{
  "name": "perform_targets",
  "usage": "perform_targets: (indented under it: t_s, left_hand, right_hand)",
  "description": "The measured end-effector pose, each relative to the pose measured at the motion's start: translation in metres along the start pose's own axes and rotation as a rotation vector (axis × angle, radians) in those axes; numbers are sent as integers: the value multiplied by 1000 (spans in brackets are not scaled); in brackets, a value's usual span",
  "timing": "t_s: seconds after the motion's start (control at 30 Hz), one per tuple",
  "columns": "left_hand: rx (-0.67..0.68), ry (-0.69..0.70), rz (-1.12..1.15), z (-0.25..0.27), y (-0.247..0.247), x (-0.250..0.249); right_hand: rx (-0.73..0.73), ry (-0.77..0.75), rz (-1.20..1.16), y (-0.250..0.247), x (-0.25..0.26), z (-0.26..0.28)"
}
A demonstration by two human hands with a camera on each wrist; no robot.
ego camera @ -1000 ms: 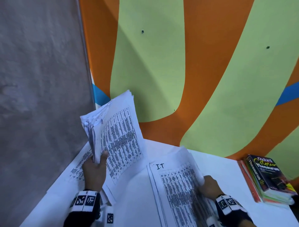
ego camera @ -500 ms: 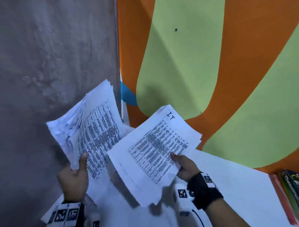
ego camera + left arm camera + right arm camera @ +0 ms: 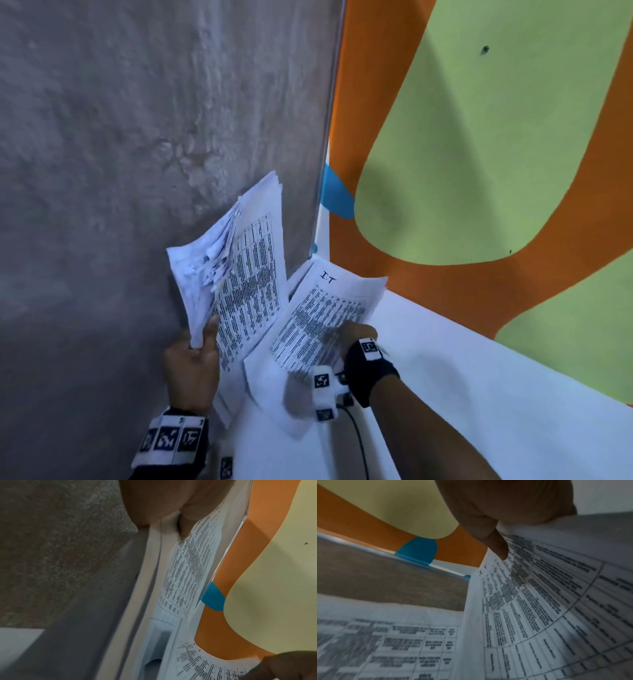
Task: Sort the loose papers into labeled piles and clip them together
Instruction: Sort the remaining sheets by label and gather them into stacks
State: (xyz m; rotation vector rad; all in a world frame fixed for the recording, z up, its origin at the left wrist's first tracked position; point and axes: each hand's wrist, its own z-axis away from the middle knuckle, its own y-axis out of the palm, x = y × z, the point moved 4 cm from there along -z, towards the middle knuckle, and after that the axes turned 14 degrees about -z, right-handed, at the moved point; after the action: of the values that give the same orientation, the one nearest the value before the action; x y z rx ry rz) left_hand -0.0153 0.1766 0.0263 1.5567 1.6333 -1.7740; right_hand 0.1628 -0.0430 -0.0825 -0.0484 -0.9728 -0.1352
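My left hand (image 3: 193, 359) grips a thick, fanned stack of printed sheets (image 3: 239, 270) by its lower edge and holds it upright at the table's left corner; the same stack of printed sheets (image 3: 190, 566) fills the left wrist view. My right hand (image 3: 352, 337) holds a second sheaf marked "I.T" (image 3: 325, 308) by its right side, thumb on top, low over the white table (image 3: 479, 394). That "I.T" sheaf (image 3: 547, 601) curves under my thumb in the right wrist view. Its left edge lies close beside the left stack.
A grey rough wall (image 3: 137, 137) stands on the left. An orange, green and blue painted wall (image 3: 479, 154) rises behind the table. More printed sheets (image 3: 236, 387) lie on the table under both bundles. A black cable (image 3: 359, 442) runs off my right wrist.
My right hand has carried the "I.T" sheaf from the table's middle up and left, then lowered it beside the left stack. My view has swung left; the books at the right are out of frame.
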Motion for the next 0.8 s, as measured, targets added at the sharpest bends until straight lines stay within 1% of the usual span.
perform_targets:
  t_s: [0.03,0.07,0.1,0.13,0.17,0.23,0.27,0.33,0.43,0.5,0.57,0.63,0.7,0.73,0.8]
  left_hand:
    - [-3,14,16,0,0,-1]
    - [3,26,31,0,0,-2]
    - [5,36,37,0,-1,-4]
    - [10,33,40,0,-1,-6]
    - [19,27,38,0,-2,-7]
    - [47,29,21,-1,-1,-12]
    - [67,42,26,-2,-1,-14]
    - [113,83,41,-4,1,-20]
    - [149,91,89,-5,11,-26]
    - [187,97,119,-3,20,-38]
    - [251,111,161,5,33,-56]
    - [343,152,256,18,50,-81]
    - [435,176,343,34,71,-105]
    - [483,198,364,42,80,-116]
    - [617,234,390,62,105,-137]
  right_hand:
    - [16,31,27,2,2,2]
    - [-3,-13,51,-2,9,5]
    - [18,-43,140,-1,11,4]
    - [2,-85,90,-6,11,-1]
    - [-25,-125,96,-8,9,-6]
    - [-69,-195,106,-29,19,-5]
    - [-40,-284,110,-40,32,0]
    - [-12,-396,137,-70,65,22]
    - [62,-592,189,-129,121,58]
    - [186,-640,90,-169,153,83]
    - [263,-661,-10,-207,175,96]
    - [300,-660,-110,-233,188,108]
    - [357,-631,-207,-248,191,116]
    - [364,-623,-229,-252,187,116]
    - [323,-611,-212,-260,177,117]
